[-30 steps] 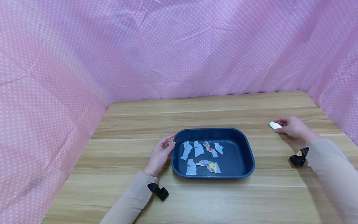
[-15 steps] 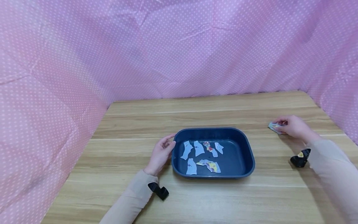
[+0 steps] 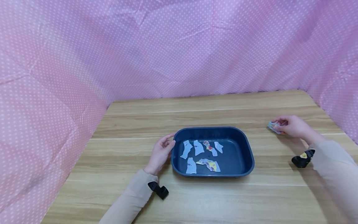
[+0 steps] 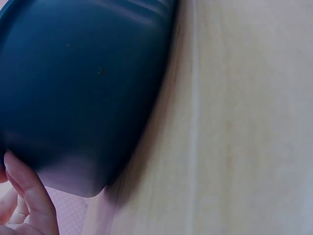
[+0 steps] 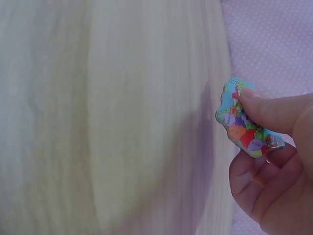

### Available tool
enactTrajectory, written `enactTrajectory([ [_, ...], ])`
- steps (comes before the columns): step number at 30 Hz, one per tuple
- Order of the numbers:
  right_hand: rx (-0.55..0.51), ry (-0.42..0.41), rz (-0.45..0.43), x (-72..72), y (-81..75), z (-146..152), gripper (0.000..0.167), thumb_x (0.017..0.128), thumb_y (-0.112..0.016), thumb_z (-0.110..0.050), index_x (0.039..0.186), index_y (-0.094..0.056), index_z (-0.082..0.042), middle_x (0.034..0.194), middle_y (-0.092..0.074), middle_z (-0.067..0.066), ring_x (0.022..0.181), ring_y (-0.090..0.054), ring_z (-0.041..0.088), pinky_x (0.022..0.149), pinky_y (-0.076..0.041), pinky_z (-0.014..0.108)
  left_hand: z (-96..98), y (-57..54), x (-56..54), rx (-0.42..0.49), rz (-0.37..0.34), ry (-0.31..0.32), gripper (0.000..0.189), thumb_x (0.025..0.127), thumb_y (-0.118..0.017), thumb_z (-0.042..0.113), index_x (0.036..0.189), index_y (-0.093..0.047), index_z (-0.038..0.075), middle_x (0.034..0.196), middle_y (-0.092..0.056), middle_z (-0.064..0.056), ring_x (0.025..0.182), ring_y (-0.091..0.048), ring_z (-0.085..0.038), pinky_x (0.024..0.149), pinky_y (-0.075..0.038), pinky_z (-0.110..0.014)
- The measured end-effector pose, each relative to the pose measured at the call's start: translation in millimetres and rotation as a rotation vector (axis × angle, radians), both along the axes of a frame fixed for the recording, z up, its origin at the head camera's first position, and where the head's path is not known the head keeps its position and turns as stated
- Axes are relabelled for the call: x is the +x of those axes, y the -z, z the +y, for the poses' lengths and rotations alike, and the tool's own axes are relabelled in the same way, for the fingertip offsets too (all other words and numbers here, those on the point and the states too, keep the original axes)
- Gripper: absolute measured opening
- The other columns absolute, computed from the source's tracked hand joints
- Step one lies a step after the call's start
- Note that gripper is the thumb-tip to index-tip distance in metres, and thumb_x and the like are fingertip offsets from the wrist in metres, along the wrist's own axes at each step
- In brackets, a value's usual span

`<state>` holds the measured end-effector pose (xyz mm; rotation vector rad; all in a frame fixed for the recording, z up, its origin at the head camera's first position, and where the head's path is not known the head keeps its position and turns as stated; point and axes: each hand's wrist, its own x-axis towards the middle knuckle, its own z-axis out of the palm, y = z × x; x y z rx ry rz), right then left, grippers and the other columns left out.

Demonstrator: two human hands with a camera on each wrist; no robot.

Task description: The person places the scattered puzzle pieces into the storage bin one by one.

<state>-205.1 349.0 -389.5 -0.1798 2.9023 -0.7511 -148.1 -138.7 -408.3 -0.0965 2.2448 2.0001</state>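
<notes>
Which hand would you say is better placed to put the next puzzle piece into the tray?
Probably the right hand: it already pinches a puzzle piece, while the left hand rests against the tray.

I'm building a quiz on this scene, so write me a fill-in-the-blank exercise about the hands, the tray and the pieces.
1. The right hand pinches a colourful puzzle piece between its ____ and fingers.
2. The dark blue tray holds ____ puzzle pieces.
3. The left hand rests against the tray's ____ end, as the head view shows it.
4. The tray stands on a ____ table.

Missing words: thumb; six; left; wooden
</notes>
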Motion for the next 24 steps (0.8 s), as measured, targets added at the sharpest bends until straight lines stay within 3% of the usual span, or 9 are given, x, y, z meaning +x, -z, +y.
enactTrajectory([
  [9, -0.088, -0.054, 0.062, 5.1, -2.9, -16, 0.034, 0.087, -0.066, -0.011, 0.116, -0.061, 0.006, 0.086, -0.062, 0.006, 0.068, -0.05, -0.002, 0.058, -0.045, 0.021, -1.5, 0.2, 0.5, -0.006, -0.003, 0.006, 0.033, 0.096, -0.054, 0.012, 0.128, -0.058, 0.015, 0.081, -0.055, -0.005, 0.063, -0.047, -0.016, 0.058, -0.041, -0.025],
  [16, -0.189, -0.133, 0.103, 6.6, -5.6, -31, 0.035, 0.088, -0.062, -0.003, 0.12, -0.055, 0.009, 0.076, -0.057, 0.002, 0.059, -0.05, 0.002, 0.052, -0.043, 0.023, -3.1, 1.4, 1.2, 0.011, -0.014, 0.004, 0.033, 0.096, -0.054, 0.012, 0.129, -0.057, 0.014, 0.082, -0.054, -0.005, 0.064, -0.047, -0.016, 0.058, -0.04, -0.024],
  [24, -0.184, -0.144, 0.079, 9.0, -9.3, -44, 0.032, 0.087, -0.064, -0.006, 0.116, -0.06, 0.007, 0.081, -0.059, 0.003, 0.064, -0.05, 0.001, 0.054, -0.045, 0.023, -3.1, 1.8, -0.1, 0.003, -0.005, 0.008, 0.032, 0.096, -0.055, 0.013, 0.128, -0.058, 0.015, 0.081, -0.054, -0.005, 0.064, -0.047, -0.016, 0.058, -0.04, -0.024],
])
